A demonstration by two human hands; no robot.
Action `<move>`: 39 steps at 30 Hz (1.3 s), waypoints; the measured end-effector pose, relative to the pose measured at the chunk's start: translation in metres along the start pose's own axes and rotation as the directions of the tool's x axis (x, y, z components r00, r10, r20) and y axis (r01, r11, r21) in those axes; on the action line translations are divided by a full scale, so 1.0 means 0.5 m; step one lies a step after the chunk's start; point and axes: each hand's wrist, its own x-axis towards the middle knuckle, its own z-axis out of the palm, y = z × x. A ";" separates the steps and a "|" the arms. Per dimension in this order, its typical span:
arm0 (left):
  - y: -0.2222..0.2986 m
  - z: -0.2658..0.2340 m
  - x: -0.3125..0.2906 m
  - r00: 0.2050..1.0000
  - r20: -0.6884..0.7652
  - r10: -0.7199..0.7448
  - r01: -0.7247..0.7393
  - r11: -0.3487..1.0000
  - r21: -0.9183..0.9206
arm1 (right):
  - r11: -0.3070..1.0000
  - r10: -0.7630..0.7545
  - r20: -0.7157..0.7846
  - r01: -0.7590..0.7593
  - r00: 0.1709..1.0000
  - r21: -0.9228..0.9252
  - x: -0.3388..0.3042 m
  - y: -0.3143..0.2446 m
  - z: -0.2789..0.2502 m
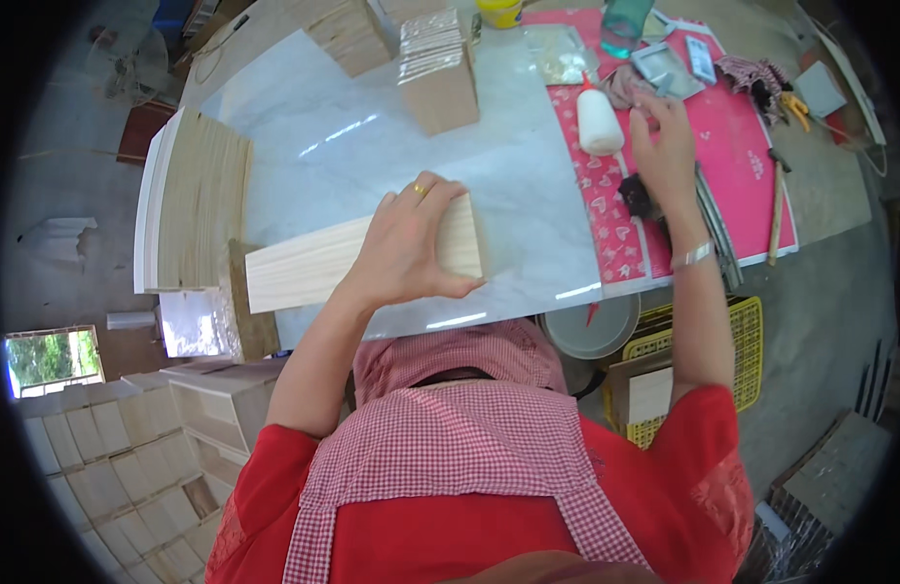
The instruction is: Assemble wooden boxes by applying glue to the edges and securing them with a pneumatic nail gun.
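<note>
My left hand [406, 238], with a gold ring on one finger, is closed over a pale wooden board [309, 265]. The thumb presses the near edge and the fingers reach over the far edge, close to the board's right end. It lies across the marbled light tabletop [528, 195], its left end beside a rough wooden strip [245, 302]. Over the pink mat, my right hand [668, 146] has its fingers curled, their tips at a crumpled checked cloth [625, 86]. Just left of that hand stands a white squeeze bottle [599, 122] with a red tip.
Stacked boards [202, 200] stand at the table's left edge. Wooden blocks [438, 83] sit at the back. On the pink mat [727, 156] lie a hammer [778, 204], a dark tuft [637, 197] and metal strips [715, 224]. A yellow crate [747, 341] and a round basin [596, 326] are below.
</note>
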 end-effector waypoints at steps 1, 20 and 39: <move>0.003 0.000 0.002 1.000 0.011 -0.001 0.001 1.000 -0.003 | 0.989 -0.009 -0.010 0.007 1.000 -0.147 0.040 0.055 0.010; -0.018 0.004 0.001 0.999 -0.021 0.027 -0.027 0.999 0.032 | 0.870 -0.037 0.310 -0.122 0.950 0.477 -0.037 -0.088 0.076; -0.018 0.009 0.012 0.998 -0.024 0.055 -0.053 0.997 0.054 | 0.534 -0.060 0.422 -0.328 0.904 0.779 -0.318 -0.336 -0.035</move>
